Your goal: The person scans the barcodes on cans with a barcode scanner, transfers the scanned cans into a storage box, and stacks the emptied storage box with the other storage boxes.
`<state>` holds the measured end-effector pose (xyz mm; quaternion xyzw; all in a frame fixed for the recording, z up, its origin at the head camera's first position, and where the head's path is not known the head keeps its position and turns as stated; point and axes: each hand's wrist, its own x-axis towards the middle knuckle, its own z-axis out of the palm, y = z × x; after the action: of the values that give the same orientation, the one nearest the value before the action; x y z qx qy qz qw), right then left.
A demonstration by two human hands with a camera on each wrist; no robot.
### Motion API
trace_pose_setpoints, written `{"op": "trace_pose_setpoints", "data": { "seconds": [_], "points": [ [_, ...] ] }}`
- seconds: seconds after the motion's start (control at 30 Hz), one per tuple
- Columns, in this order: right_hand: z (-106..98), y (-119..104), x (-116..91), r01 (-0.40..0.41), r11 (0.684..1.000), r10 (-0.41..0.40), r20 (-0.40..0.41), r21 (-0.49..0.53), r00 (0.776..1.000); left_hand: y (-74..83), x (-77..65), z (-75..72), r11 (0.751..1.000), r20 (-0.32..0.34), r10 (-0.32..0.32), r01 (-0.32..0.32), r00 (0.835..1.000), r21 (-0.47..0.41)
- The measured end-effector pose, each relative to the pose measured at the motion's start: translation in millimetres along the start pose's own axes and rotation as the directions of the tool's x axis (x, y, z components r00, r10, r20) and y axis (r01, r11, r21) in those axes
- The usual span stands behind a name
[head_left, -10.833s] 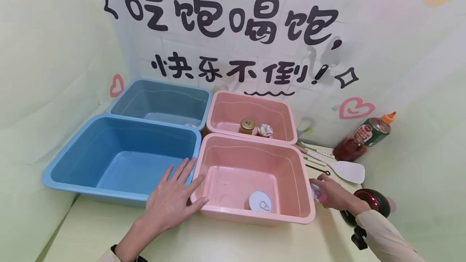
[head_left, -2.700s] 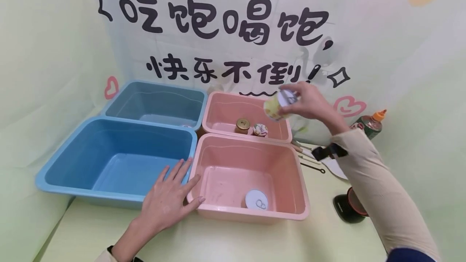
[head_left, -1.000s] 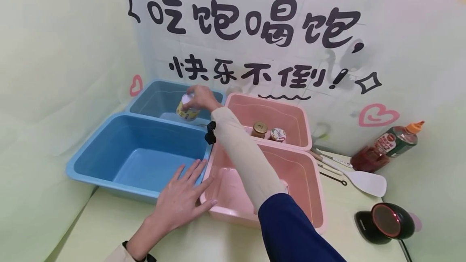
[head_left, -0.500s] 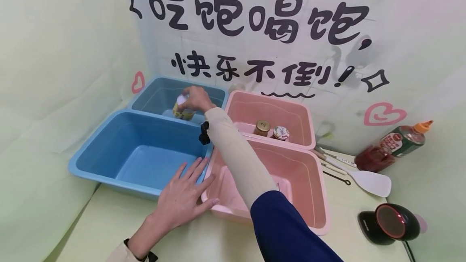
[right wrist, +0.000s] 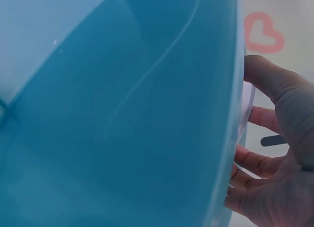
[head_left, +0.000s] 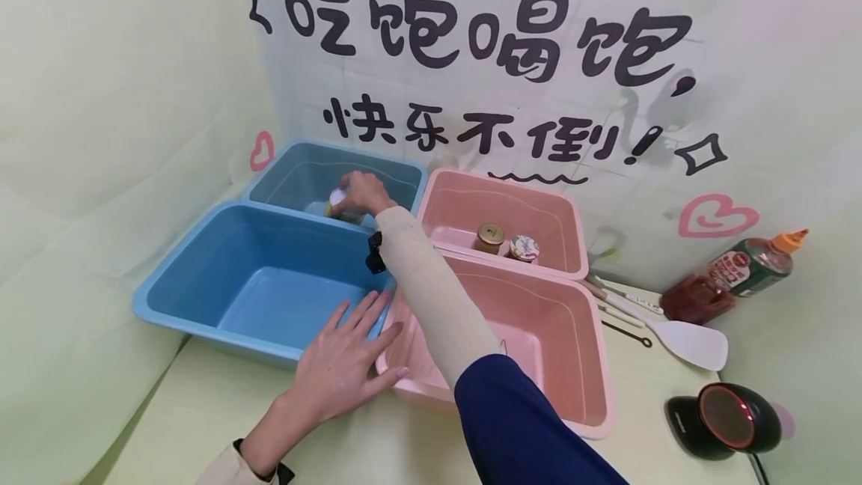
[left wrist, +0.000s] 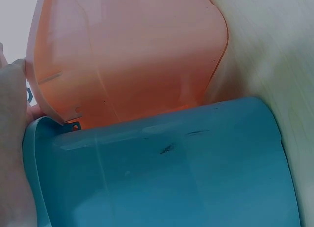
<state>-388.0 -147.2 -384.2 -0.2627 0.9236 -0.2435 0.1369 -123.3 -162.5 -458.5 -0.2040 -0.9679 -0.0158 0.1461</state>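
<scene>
My right hand [head_left: 364, 194] grips a yellow-patterned tin can [head_left: 337, 198] with a pale top, down inside the back blue tub [head_left: 397, 171]. The can is mostly hidden by the hand and the tub's front rim. In the right wrist view, thumb and fingers curl round the can's pale end [right wrist: 246, 103] behind a blue wall. My left hand [head_left: 340, 365] rests with straight, spread fingers over the adjoining rims of the front blue tub [head_left: 222, 328] and the front pink tub [head_left: 586, 365].
Two lidded jars, one with a gold lid [head_left: 490, 233] and one with a patterned lid [head_left: 524, 248], stand in the back pink tub [head_left: 539, 200]. To the right lie a white spatula [head_left: 694, 343] and other utensils, a sauce bottle [head_left: 734, 268] and a black device [head_left: 730, 418].
My right hand has picked up the can from right of the front pink tub, carried it leftward over the tubs and lowered it into the back blue one. The left hand keeps its place.
</scene>
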Motion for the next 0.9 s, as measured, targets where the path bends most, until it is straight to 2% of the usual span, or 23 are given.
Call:
{"op": "trace_pose_setpoints", "data": {
  "seconds": [0.4, 0.9],
  "points": [
    [11, 0, 9, -0.063, 0.998, 0.062, 0.033, 0.021, 0.998, 0.0, -1.1, -1.6, 1.000, 0.033, -0.003, 0.003, 0.999, -0.010],
    [20, 2, 13, -0.062, 0.997, 0.060, 0.045, 0.040, 0.997, -2.1, -2.0, -1.2, 1.000, 0.027, 0.007, -0.007, 1.000, 0.000]
  ]
}}
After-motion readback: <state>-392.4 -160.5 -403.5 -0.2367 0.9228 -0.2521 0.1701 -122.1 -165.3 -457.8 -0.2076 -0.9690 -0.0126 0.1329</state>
